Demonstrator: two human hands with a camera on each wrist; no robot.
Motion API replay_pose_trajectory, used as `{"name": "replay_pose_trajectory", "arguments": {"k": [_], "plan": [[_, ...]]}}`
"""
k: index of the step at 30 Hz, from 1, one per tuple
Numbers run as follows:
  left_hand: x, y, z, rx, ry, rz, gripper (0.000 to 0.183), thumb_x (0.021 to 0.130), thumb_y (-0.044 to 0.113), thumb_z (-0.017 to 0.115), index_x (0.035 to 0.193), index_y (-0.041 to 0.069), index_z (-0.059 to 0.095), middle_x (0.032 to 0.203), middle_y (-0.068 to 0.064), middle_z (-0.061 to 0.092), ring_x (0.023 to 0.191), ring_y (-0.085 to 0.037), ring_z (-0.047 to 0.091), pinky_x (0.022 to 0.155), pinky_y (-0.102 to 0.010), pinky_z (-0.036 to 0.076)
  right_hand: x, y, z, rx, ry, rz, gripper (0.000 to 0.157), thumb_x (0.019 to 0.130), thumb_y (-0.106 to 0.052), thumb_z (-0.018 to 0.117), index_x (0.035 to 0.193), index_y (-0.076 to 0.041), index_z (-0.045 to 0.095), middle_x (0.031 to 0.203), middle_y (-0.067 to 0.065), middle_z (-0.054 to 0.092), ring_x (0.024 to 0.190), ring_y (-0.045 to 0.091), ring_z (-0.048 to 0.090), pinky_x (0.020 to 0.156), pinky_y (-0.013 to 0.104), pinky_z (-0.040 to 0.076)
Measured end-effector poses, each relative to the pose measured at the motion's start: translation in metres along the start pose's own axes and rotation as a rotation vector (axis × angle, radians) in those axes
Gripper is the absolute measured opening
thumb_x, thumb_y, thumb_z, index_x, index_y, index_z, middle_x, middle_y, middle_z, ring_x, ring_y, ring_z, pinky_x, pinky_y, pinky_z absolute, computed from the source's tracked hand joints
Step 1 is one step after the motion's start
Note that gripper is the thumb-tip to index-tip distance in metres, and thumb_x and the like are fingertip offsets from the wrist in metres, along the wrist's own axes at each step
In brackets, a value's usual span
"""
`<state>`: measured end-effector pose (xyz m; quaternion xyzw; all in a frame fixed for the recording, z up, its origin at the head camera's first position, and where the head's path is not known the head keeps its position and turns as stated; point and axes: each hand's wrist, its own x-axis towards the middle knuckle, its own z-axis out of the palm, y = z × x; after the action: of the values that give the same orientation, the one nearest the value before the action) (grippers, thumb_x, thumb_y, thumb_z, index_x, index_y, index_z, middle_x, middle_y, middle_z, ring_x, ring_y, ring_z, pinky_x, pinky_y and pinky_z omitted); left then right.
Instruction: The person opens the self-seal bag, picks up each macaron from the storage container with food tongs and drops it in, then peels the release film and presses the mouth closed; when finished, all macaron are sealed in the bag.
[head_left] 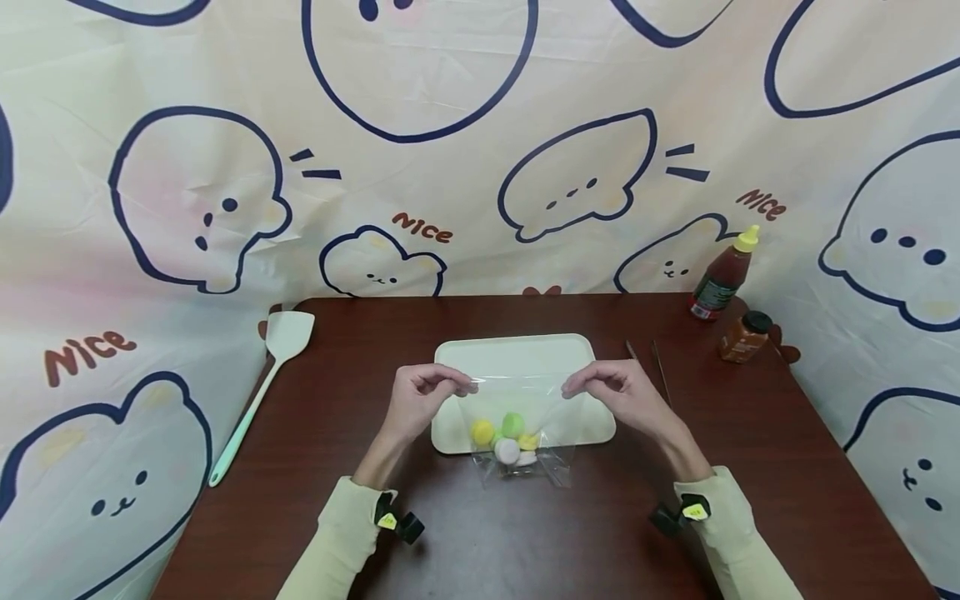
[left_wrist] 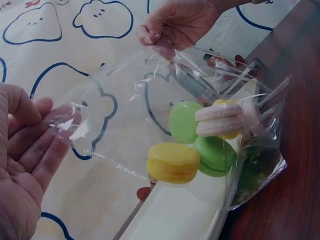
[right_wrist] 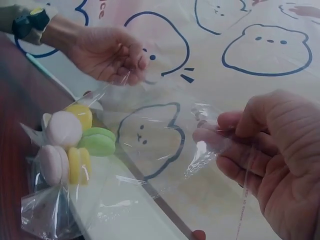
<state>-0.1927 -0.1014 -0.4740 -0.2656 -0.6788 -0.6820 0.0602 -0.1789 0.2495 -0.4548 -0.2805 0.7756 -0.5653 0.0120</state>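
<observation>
A clear plastic bag (head_left: pixel 517 400) hangs between my two hands, its upper edge stretched flat. At its bottom lie several macarons: yellow (left_wrist: pixel 173 163), green (left_wrist: pixel 184 122) and pale pinkish white (right_wrist: pixel 63 129). My left hand (head_left: pixel 425 398) pinches one upper corner between thumb and forefinger. The opposite corner is pinched by my right hand (head_left: pixel 621 392) in the same way. In the left wrist view the other left fingers lie behind the film. Behind and below the bag is a white tray (head_left: pixel 517 348) on the dark table.
A white spatula (head_left: pixel 288 335) with a mint handle lies along the table's left edge. At the back right stand a sauce bottle (head_left: pixel 722 279) with a yellow cap and a dark-lidded spice jar (head_left: pixel 746 337). Two thin sticks (head_left: pixel 662 371) lie right of the tray, partly behind my right hand.
</observation>
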Motion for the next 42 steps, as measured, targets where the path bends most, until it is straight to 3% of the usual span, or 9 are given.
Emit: {"name": "replay_pose_trajectory", "arguments": {"k": [3,7,10,15,21,28,34,37,42], "plan": [[-0.003,0.004,0.003,0.033,0.008,0.026,0.020,0.098,-0.009,0.059,0.096,-0.005,0.079,0.091,-0.021,0.078,0.081,-0.024,0.076,0.076,-0.028,0.060,-0.002,-0.004,0.000,-0.008,0.015,0.001,0.021,0.101,0.002,0.063,0.104,-0.008,0.081,0.101,0.008,0.080,0.104,0.019,0.073,0.092,0.027,0.054],[-0.006,0.006,0.009,0.117,0.050,0.022,0.006,0.093,0.000,0.076,0.096,0.002,0.081,0.090,-0.013,0.079,0.082,-0.019,0.076,0.074,-0.025,0.059,-0.005,-0.006,0.002,-0.047,0.049,0.000,0.013,0.092,0.000,0.078,0.101,-0.009,0.082,0.098,0.006,0.080,0.098,0.017,0.072,0.078,0.028,0.054],[-0.006,0.005,0.012,0.180,0.075,0.003,0.008,0.087,0.003,0.085,0.094,0.007,0.083,0.089,-0.007,0.080,0.081,-0.017,0.076,0.075,-0.024,0.060,-0.007,-0.005,0.002,-0.086,0.077,0.018,0.014,0.088,-0.003,0.083,0.098,-0.012,0.083,0.096,0.002,0.081,0.090,0.016,0.072,0.069,0.028,0.053],[-0.004,0.006,0.014,0.237,0.095,0.051,0.013,0.086,-0.004,0.083,0.092,0.008,0.082,0.089,-0.007,0.080,0.082,-0.021,0.077,0.077,-0.023,0.060,-0.007,-0.004,0.003,-0.119,0.105,0.020,0.015,0.089,-0.003,0.082,0.100,-0.014,0.084,0.096,0.000,0.081,0.085,0.016,0.073,0.063,0.025,0.051],[-0.004,0.006,0.015,0.236,0.078,0.085,0.014,0.087,-0.005,0.080,0.096,0.005,0.081,0.090,-0.009,0.080,0.082,-0.026,0.077,0.077,-0.021,0.059,-0.008,-0.001,0.004,-0.102,0.131,0.022,0.018,0.090,-0.003,0.081,0.106,-0.011,0.081,0.097,0.002,0.081,0.088,0.016,0.076,0.071,0.024,0.057],[-0.005,0.007,0.016,0.200,0.096,0.054,0.039,0.088,-0.005,0.079,0.127,-0.001,0.070,0.091,-0.013,0.080,0.081,-0.026,0.078,0.074,-0.021,0.058,-0.009,0.004,0.006,-0.073,0.133,0.011,0.046,0.090,0.002,0.079,0.134,-0.002,0.065,0.099,0.008,0.081,0.097,0.013,0.077,0.086,0.023,0.058],[-0.008,0.007,0.019,0.226,0.147,-0.078,0.017,0.088,-0.001,0.081,0.104,0.002,0.079,0.086,-0.009,0.080,0.077,-0.022,0.077,0.067,-0.021,0.057,-0.011,0.006,0.009,-0.087,0.156,0.072,0.029,0.092,-0.006,0.080,0.121,-0.007,0.074,0.100,0.003,0.081,0.095,0.014,0.078,0.081,0.023,0.058],[-0.010,0.007,0.020,0.236,0.172,-0.108,0.007,0.089,0.003,0.082,0.096,0.004,0.080,0.083,-0.006,0.079,0.077,-0.026,0.076,0.065,-0.021,0.055,-0.010,0.005,0.009,-0.104,0.149,0.090,0.024,0.092,-0.009,0.081,0.115,-0.008,0.077,0.103,0.002,0.080,0.095,0.014,0.077,0.083,0.027,0.059],[-0.013,0.005,0.022,0.202,0.166,-0.105,0.005,0.092,0.006,0.080,0.096,0.007,0.078,0.086,-0.007,0.079,0.082,-0.035,0.075,0.070,-0.021,0.055,-0.005,-0.004,0.011,-0.171,0.096,0.063,0.034,0.090,-0.015,0.085,0.123,-0.015,0.076,0.109,-0.004,0.079,0.110,0.016,0.072,0.100,0.049,0.054]]}}
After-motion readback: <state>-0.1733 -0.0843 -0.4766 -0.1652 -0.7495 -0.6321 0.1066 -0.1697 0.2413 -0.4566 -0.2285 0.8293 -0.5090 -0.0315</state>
